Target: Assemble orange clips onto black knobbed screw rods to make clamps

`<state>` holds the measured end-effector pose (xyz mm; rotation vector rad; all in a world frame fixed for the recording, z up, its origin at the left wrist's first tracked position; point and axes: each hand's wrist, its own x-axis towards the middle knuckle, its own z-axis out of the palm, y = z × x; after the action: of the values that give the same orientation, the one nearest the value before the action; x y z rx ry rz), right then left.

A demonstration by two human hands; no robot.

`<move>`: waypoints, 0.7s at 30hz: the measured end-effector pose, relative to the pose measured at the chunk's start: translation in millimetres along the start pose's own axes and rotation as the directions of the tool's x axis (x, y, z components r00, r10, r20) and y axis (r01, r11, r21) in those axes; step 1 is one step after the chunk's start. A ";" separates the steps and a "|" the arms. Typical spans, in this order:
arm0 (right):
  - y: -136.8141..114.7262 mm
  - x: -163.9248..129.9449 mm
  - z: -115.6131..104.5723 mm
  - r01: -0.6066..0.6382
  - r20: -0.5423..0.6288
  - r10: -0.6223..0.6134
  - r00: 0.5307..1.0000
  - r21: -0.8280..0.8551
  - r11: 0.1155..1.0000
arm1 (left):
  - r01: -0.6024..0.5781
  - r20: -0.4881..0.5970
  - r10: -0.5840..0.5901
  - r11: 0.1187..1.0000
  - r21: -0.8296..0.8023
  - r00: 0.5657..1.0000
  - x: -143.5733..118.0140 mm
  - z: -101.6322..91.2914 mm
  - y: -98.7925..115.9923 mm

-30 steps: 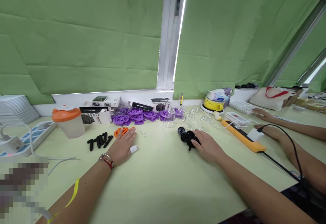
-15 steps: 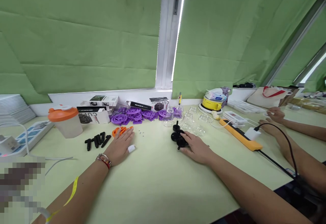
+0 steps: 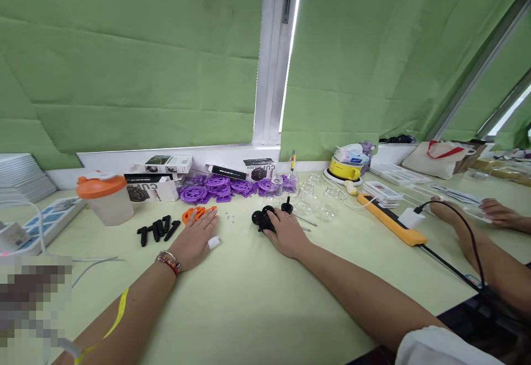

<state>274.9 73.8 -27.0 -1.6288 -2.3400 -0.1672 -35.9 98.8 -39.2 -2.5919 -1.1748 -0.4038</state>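
Observation:
Flat on the table, my left hand [image 3: 197,238] has its fingers stretched out over an orange plastic part [image 3: 191,213], partly covering it. Beside it lie several black T-shaped pieces [image 3: 157,229]. My right hand [image 3: 287,233] curves over a cluster of black round parts [image 3: 262,219], fingers on top and thumb at the near side; its grip is partly hidden. One black disc with an upright stem [image 3: 286,206] stands just beyond the fingers. Two thin metal rods [image 3: 305,220] lie right of this hand. Tiny metal bits [image 3: 233,217] are scattered between the hands.
Purple wheel-shaped parts [image 3: 219,187] and printed boxes [image 3: 157,188] line the back, with clear cups [image 3: 307,194] further right. An orange-lidded shaker [image 3: 108,202] stands left. An orange power strip [image 3: 392,220] lies right, near another person's hand [image 3: 500,213].
My right hand has slid left with the black cluster, leaving one stemmed disc behind and uncovering the metal rods. My left hand stays put. Another person's hand at right moved outward.

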 end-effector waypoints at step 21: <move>-14.3 44.7 19.1 -0.077 -0.051 0.076 0.996 -0.022 0.997 | 0.013 0.026 -0.013 1.000 0.006 1.000 -1.2 1.1 -0.3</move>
<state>244.0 113.9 -31.1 -1.7026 -2.2427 -0.2176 -36.7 98.6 -40.7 -2.5931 -1.1995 -0.3700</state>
